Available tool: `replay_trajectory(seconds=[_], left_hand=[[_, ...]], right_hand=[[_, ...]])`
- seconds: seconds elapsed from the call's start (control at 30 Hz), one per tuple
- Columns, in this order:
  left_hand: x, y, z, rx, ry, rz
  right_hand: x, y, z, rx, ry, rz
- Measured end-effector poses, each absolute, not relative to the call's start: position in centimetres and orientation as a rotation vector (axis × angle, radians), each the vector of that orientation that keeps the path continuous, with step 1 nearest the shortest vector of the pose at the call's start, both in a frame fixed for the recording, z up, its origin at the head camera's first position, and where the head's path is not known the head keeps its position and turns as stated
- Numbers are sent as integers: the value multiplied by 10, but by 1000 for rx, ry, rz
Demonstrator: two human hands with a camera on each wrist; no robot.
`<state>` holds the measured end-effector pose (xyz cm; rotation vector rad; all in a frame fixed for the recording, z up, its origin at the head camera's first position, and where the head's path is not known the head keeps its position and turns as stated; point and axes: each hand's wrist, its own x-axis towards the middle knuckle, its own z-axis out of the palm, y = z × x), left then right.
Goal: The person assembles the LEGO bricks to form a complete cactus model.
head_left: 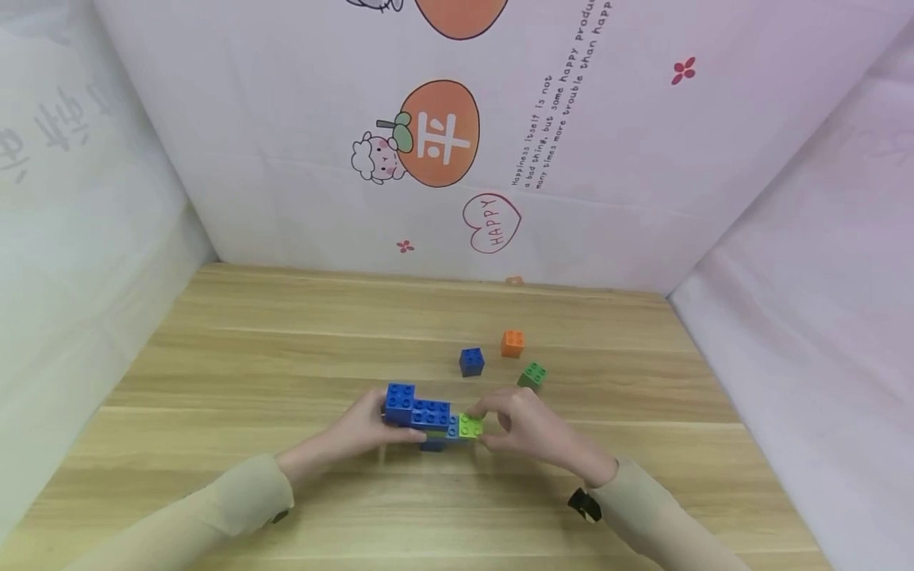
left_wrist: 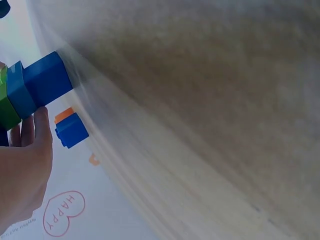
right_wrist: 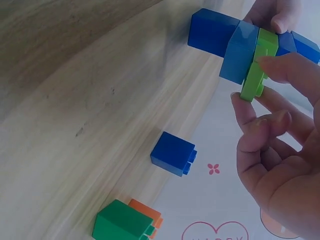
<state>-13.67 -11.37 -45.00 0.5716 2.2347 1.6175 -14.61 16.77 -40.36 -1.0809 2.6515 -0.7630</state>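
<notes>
My left hand (head_left: pixel 360 432) grips the blue end of the block stack (head_left: pixel 426 416), held just above the desk (head_left: pixel 286 349). My right hand (head_left: pixel 524 428) pinches the lime brick (head_left: pixel 470 427) on its other end. I'd say press straight, studs aligned, no twisting.

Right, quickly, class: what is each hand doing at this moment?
Left hand: grips the blue end of the brick assembly.
Right hand: pinches the lime-green brick at the assembly's other end.
</notes>
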Motion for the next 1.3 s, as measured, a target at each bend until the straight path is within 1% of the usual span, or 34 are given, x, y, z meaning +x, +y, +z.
replay_trajectory(seconds=[0.27,0.9,1.03,1.3], left_hand=[[-137,-117,-448,535,2256,1622],[-136,-119,-442,546,2229,1675],[-136,-118,-441,554,2227,1682],[-135,-118,-442,530,2230,1673]], right_hand=[[-145,168,-405,-1169,2688,-756],[-146,175,-407,-1112,2714,-818],[-148,180,-406,-1158,2767,-866],[-161,197,-412,-1107,2921,-863]])
